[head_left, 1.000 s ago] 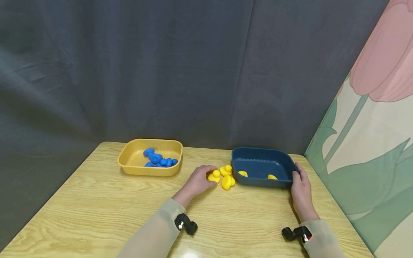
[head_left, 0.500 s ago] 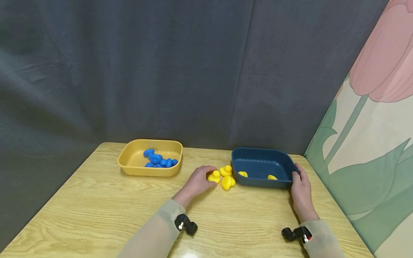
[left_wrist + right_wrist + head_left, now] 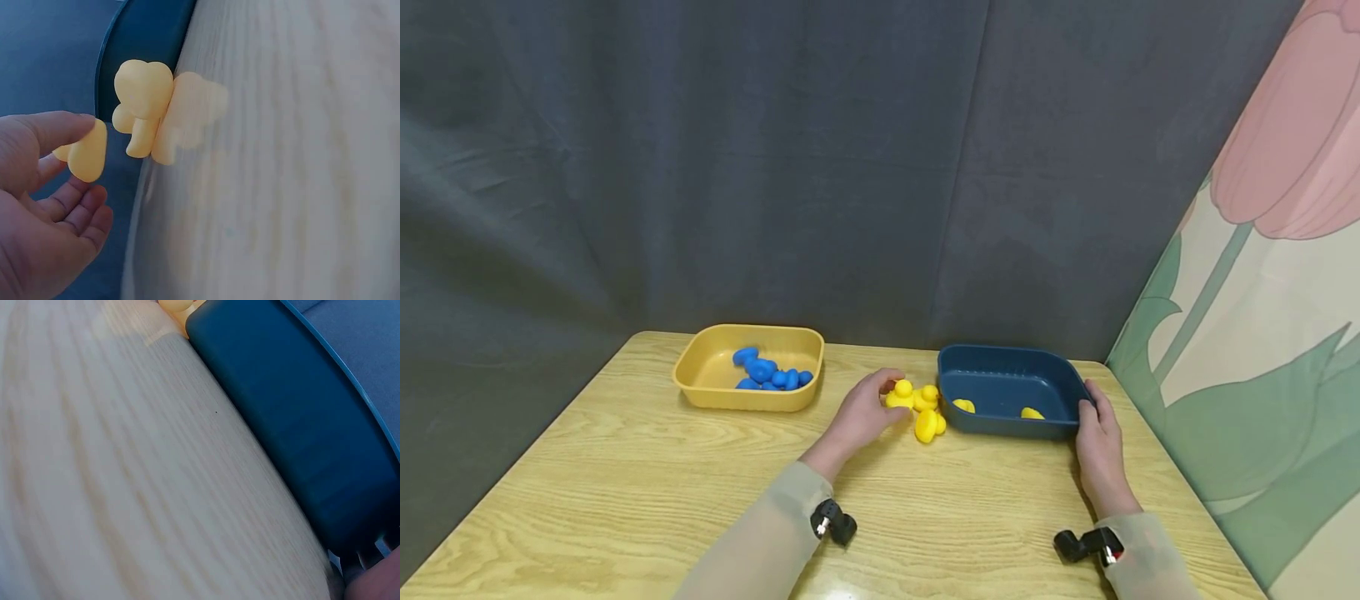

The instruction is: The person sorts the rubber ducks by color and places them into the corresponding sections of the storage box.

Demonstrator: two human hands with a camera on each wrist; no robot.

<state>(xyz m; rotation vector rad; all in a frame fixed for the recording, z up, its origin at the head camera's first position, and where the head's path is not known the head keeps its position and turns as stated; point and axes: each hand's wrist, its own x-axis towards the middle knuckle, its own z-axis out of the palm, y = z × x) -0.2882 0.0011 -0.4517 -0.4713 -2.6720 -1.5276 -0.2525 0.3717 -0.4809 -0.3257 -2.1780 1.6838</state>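
Observation:
My left hand point(image 3: 862, 414) pinches a yellow toy duck point(image 3: 88, 152) between thumb and fingers, just off the table. Two more yellow ducks lie to its right: one point(image 3: 928, 396) against the blue bin, another point(image 3: 927, 427) tipped over in front of it. The dark blue bin point(image 3: 1000, 426) stands at the back right, with two yellow pieces point(image 3: 1032, 413) partly visible inside. At the bin's right end, my right hand point(image 3: 1101, 450) grips the wall, thumb toward the rim. Only a bit of that hand shows in the right wrist view.
A yellow bin point(image 3: 745, 400) stands at the back left with several blue toys point(image 3: 762, 370) in it. Both bins are on a wood-grain table point(image 3: 955, 517). A grey curtain point(image 3: 820, 167) hangs behind, and a flower-patterned panel point(image 3: 1262, 375) borders the right side.
My left hand has raised the duck a little from the table and moved it slightly away from me. My right hand and the blue bin stay put.

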